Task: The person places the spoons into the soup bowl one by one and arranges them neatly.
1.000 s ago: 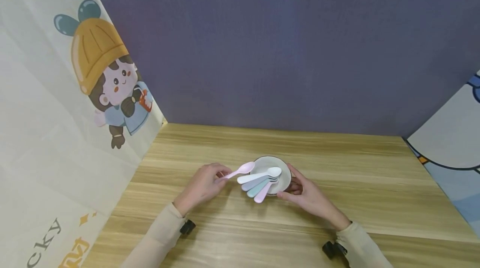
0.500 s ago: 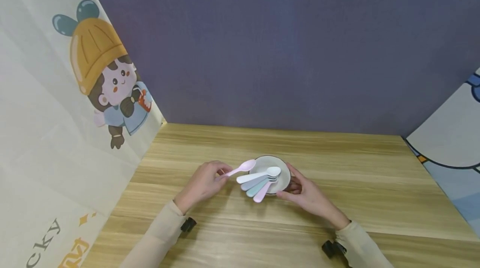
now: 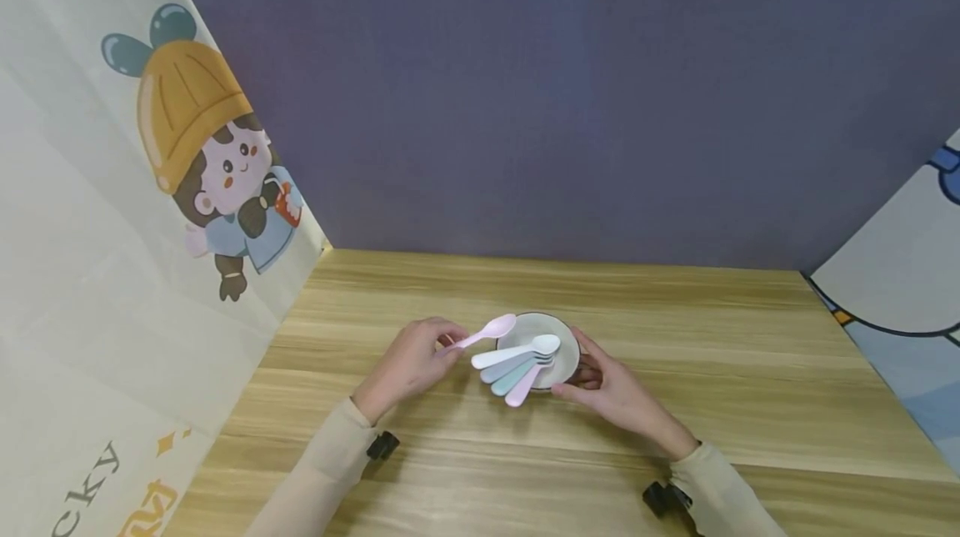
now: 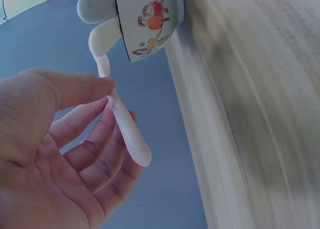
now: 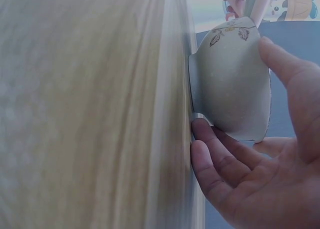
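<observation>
My left hand (image 3: 411,360) pinches a pink spoon (image 4: 131,134) between thumb and fingers, its handle crossing the palm side in the left wrist view. The head of this spoon overlaps the left rim of a small white bowl (image 3: 567,353) in the head view. Several spoons lie fanned out in the bowl, handles hanging over its near left rim: a white spoon (image 3: 502,355) on top, then bluish, mint and pink ones. My right hand (image 3: 618,391) grips the bowl from the right, thumb at the rim and fingers low by its foot. Printed fruit decorates the bowl's side.
The bowl stands on a wood-grain table (image 3: 465,483). Behind it rises a dark blue-grey panel (image 3: 525,103). A pale sheet with a cartoon figure (image 3: 217,162) borders the left side, and another printed sheet (image 3: 892,270) the right.
My left hand has shifted slightly forward and to the right, bringing the pink spoon's head further over the bowl's rim. The right hand, bowl and fanned spoons stay in place.
</observation>
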`<control>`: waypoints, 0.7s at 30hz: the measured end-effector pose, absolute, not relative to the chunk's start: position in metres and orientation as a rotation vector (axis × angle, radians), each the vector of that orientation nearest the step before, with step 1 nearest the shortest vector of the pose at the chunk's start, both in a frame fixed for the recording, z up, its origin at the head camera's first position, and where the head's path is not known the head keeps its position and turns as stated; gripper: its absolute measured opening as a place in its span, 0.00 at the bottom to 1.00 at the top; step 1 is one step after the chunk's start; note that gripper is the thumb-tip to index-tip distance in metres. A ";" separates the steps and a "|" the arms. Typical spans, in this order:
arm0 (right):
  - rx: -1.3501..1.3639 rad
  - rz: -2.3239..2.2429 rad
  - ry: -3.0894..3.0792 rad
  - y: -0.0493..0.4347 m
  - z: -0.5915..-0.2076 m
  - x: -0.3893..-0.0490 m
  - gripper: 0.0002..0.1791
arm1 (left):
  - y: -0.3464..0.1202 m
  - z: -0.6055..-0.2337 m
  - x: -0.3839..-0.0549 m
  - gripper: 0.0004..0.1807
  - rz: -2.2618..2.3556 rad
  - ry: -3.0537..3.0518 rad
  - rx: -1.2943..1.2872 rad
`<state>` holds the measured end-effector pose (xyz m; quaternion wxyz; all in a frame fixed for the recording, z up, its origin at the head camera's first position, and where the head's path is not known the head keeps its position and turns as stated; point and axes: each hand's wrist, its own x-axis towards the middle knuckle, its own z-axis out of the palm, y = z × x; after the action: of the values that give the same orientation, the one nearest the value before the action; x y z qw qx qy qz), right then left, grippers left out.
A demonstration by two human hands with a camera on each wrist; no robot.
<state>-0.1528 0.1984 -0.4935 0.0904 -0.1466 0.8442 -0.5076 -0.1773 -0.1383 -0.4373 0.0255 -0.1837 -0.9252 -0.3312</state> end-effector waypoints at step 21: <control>-0.405 -1.520 2.492 0.199 -0.492 -0.152 0.61 | -0.126 -0.430 -0.183 0.11 -1.124 -2.885 -0.543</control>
<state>-0.1525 0.1987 -0.4917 0.0974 -0.1369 0.8416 -0.5133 -0.1831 -0.1260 -0.4304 -0.0009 -0.1728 -0.9177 -0.3577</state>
